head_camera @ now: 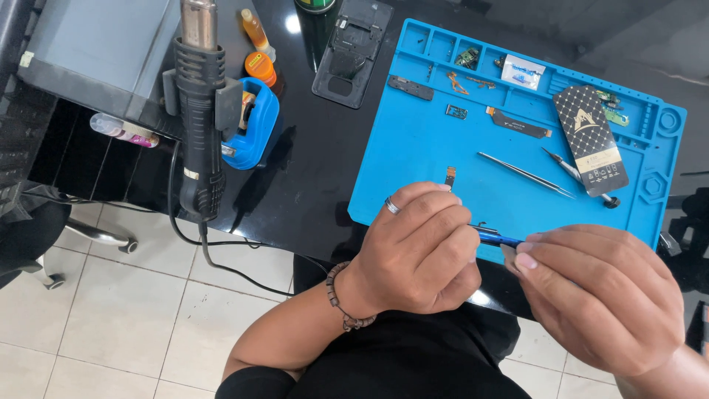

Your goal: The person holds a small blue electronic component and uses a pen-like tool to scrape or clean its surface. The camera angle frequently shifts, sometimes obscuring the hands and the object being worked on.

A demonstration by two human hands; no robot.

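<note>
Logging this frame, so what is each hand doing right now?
Left hand: closed on a blue tool.
Right hand: fingers pinch the same tool's tip.

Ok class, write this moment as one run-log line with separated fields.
left hand: grips blue tool | right hand: fingertips at tool tip | mat: blue work mat with tweezers, flex cable

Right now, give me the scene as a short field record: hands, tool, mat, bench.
left hand: closed around a blue-handled tool, ring on one finger, bead bracelet at the wrist
right hand: fingertips at the tool's other end
blue mat: tweezers, patterned black card, flex cables, small parts in rim trays
bench left of mat: hot air gun, blue tape dispenser, phone back shell
</note>
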